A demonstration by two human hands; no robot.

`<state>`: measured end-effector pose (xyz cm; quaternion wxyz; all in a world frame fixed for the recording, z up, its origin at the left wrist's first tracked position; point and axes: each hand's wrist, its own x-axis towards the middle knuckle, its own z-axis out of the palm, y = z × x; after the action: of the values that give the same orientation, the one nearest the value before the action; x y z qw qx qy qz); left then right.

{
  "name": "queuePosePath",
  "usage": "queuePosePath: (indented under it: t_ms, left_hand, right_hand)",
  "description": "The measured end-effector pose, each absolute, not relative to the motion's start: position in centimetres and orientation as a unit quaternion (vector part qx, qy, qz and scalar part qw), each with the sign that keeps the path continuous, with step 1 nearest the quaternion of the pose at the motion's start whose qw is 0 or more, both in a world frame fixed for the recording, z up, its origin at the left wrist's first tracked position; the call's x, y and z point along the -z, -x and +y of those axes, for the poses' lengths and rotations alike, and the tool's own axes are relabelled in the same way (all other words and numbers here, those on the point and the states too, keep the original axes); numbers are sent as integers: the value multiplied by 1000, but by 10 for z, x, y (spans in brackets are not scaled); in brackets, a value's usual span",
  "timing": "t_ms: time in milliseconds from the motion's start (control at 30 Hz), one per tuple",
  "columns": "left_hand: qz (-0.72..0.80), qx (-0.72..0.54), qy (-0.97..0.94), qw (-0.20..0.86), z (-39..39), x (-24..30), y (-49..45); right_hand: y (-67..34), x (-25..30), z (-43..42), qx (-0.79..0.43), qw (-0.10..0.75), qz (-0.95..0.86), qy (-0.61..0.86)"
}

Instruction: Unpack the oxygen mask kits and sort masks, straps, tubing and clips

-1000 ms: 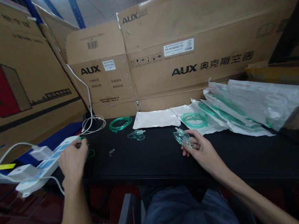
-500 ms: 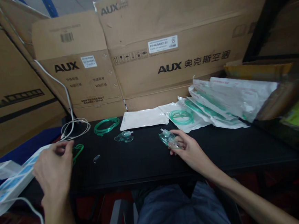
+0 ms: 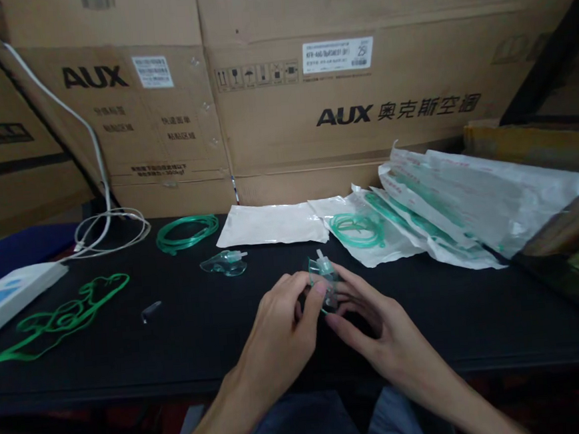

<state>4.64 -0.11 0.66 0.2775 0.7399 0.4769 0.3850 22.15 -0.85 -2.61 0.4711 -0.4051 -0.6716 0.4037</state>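
Observation:
Over the front middle of the table, both hands meet at a small clear green-tinted oxygen mask (image 3: 329,284) with its pale connector pointing up. My right hand (image 3: 378,324) grips the mask from the right. Closed fingers of my left hand (image 3: 287,321) are at its left edge, hiding part of it. A bit of thin green strap or rim shows between the thumbs; which one I cannot tell. Another clear mask (image 3: 224,263) lies behind my left hand. Further left are a small clear tube-like piece (image 3: 150,311) and tangled green elastic straps (image 3: 67,318).
Coiled green tubing (image 3: 186,233) lies at the back left, beside a white cable and power strip (image 3: 19,295). A flat white pouch (image 3: 273,223), more coiled tubing (image 3: 357,230) on an opened pouch, and several stacked pouches (image 3: 448,198) line the back. Cardboard (image 3: 273,131) stands behind.
My left hand has moved right from the green straps to the mask. The straps lie uncovered now. My right hand still holds the mask, and the view has shifted.

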Motion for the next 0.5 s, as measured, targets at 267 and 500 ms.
queuePosePath:
  t_ms: [267, 500]
  left_hand:
    - [409, -350, -662, 521, -1, -5, -30]
    - [439, -339, -619, 556, 2, -1, -21]
  right_hand:
    - [-232, 17, -13, -343, 421, -748, 381]
    - [-232, 21, -9, -361, 405, -754, 370]
